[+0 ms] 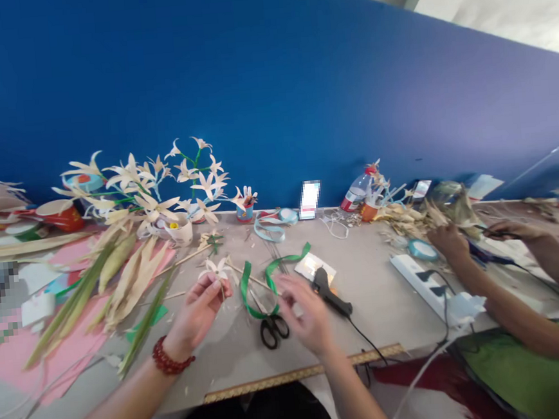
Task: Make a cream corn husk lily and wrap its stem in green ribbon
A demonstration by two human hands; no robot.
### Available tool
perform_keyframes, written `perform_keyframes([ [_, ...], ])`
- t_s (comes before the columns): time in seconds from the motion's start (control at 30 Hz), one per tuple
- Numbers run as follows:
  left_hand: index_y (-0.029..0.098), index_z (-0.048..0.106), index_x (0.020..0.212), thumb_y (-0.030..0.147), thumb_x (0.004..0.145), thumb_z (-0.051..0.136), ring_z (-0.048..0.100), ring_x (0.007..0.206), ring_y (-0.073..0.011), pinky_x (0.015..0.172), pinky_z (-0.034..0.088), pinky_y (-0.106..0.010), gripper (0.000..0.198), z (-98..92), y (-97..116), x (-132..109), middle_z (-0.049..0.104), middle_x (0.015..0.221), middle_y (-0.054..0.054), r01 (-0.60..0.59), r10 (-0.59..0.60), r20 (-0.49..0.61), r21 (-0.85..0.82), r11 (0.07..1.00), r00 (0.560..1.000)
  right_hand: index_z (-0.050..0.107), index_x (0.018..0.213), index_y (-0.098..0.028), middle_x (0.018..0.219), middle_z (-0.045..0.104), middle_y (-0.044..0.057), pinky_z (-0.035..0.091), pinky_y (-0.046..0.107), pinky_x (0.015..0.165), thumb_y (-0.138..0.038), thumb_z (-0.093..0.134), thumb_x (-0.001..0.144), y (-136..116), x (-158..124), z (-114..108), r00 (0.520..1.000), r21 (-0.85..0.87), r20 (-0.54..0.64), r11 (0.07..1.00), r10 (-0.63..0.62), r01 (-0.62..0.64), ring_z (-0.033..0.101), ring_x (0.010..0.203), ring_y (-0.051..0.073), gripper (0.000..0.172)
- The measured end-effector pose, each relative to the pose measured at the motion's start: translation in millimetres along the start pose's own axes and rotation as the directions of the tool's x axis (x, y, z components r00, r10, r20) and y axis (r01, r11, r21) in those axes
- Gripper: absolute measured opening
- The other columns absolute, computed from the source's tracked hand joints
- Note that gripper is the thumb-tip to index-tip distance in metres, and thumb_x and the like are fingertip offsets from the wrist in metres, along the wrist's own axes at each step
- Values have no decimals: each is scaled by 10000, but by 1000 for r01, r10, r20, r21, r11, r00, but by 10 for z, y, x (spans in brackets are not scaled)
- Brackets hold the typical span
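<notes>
My left hand (198, 313), with a red bead bracelet at the wrist, pinches the short stem of a white husk flower (216, 270). Its pale petals spread above the fingertips. To the right, my right hand (304, 311) is blurred by motion, its thumb and fingers apart and nothing visible in them. A green ribbon (246, 289) curls on the table between the hands, its upper part close to my right fingers. Black-handled scissors (274, 330) lie below the ribbon. A black glue gun (332, 294) rests just right of my right hand, partly on a small card.
Husk flowers (156, 206) stand in cups at the back left, beyond loose husks (137, 279) and pink paper (88, 334). A wooden ruler (302, 373) lies along the front edge. At right are a power strip (418, 282) and a co-worker's hands (449, 244).
</notes>
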State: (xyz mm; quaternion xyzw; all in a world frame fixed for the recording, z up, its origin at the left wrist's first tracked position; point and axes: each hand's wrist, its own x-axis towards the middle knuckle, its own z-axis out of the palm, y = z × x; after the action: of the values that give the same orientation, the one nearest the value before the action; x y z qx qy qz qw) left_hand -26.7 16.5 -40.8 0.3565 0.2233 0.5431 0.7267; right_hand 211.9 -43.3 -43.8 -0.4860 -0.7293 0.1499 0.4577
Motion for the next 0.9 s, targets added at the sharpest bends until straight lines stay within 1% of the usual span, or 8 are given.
perform_keyframes([
  [0.07,167,612,753,221,820,701,560,720,-135,751,443,-285,124,-6,-18,-5,620,778,-16,9,-9,-1,-6,1000,1000,616,1157,-213,1192,629,138,573,354,760,-228,506,920,235,-117,-306,979,-167,-177,977,106,-136,663,937,238,261],
  [0.1,166,612,753,219,822,700,557,716,-132,745,441,-280,124,-7,-31,-5,620,780,-17,15,-15,-3,-10,1000,1000,613,1150,-207,1194,623,142,564,396,820,-274,521,920,367,-185,-458,965,-263,-194,938,177,-225,653,985,261,257],
  [0.17,166,615,764,219,824,699,552,707,-123,730,439,-265,116,-7,-65,-1,619,786,-16,40,-40,-5,-18,999,999,600,1175,-193,1207,620,159,519,501,922,-384,609,855,620,-317,-711,956,-460,-145,838,257,-295,612,1094,335,373],
  [0.27,169,625,795,214,832,693,550,705,-111,721,442,-245,89,0,-126,4,617,814,-11,85,-85,-1,-22,996,996,575,1231,-183,1291,587,164,491,503,980,-396,618,838,874,-451,-895,944,-535,25,802,328,-265,583,1164,338,450],
  [0.43,166,631,792,215,846,679,547,708,-108,709,444,-236,88,1,-171,0,601,792,-6,87,-87,1,-17,996,996,609,1150,-183,1251,621,158,485,488,979,-354,573,866,1007,-456,-901,951,-509,119,840,286,-189,591,1146,315,333],
  [0.6,160,652,798,217,822,708,551,692,-107,697,451,-240,84,6,-158,10,611,796,-13,75,-76,-48,-39,996,996,606,1147,-197,1161,674,153,489,487,937,-392,560,874,1117,-390,-1035,937,-487,186,856,294,-172,632,1055,323,339],
  [0.77,154,652,778,221,814,717,546,680,-102,690,450,-229,100,40,-165,6,605,771,-11,79,-80,-41,-34,996,996,585,1129,-207,1085,710,131,522,447,866,-493,490,892,1153,-273,-1219,879,-370,202,864,433,-341,669,957,305,384],
  [0.9,152,644,761,230,807,725,543,675,-101,684,453,-228,122,58,-167,-4,606,773,-11,81,-83,-49,-41,996,995,626,1042,-207,972,733,110,541,396,794,-564,513,860,1073,-178,-1276,840,-156,126,847,527,-508,684,871,286,417],
])
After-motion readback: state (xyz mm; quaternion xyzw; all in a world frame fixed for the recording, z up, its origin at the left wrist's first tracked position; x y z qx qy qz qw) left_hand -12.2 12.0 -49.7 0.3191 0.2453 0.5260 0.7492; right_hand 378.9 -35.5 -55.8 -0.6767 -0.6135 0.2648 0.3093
